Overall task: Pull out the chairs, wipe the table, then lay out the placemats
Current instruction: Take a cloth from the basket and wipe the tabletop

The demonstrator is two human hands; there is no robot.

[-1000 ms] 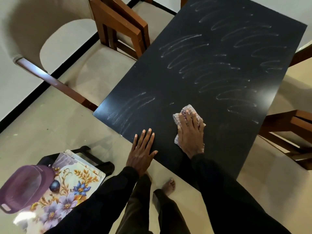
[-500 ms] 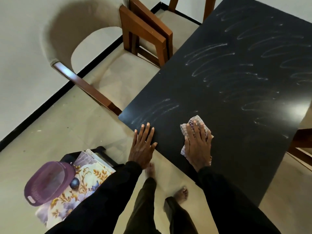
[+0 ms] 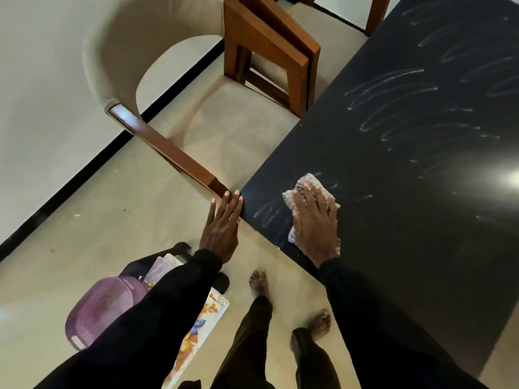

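Nearest to me, the stack of placemats (image 3: 196, 329) lies on the floor at lower left, partly hidden by my left sleeve. A purple basket (image 3: 104, 307) rests on top of the stack. No placemat is on the tabletop (image 3: 421, 220) yet.

My left hand (image 3: 222, 228) is flat and open, fingers together, gripping nothing. Its fingertips rest at the near corner of the tabletop, just beside the wooden arm of the nearest chair (image 3: 174, 153).

My right hand (image 3: 316, 220) is spread flat, its grip pressing the checked cloth (image 3: 309, 183) onto the tabletop near that same corner. The cloth shows beyond the fingertips and beside the wrist.

Farther out, pale curved smears cross the dark surface. I judge the wiping step to be in progress and the corner zone to be the current pass.

The nearest chair stands pulled out from the tabletop's side. Beyond it, a second wooden chair frame (image 3: 269, 51) stands close to the tabletop edge.

Risks, as I judge them:
- A stroke running past the corner lets the cloth slip off the edge.
- My left fingers may strike the chair arm if the hand shifts.
- Visible smears may remain under the placemats if passes do not overlap.
- My bare feet stand near the stack; a step back may disturb it.
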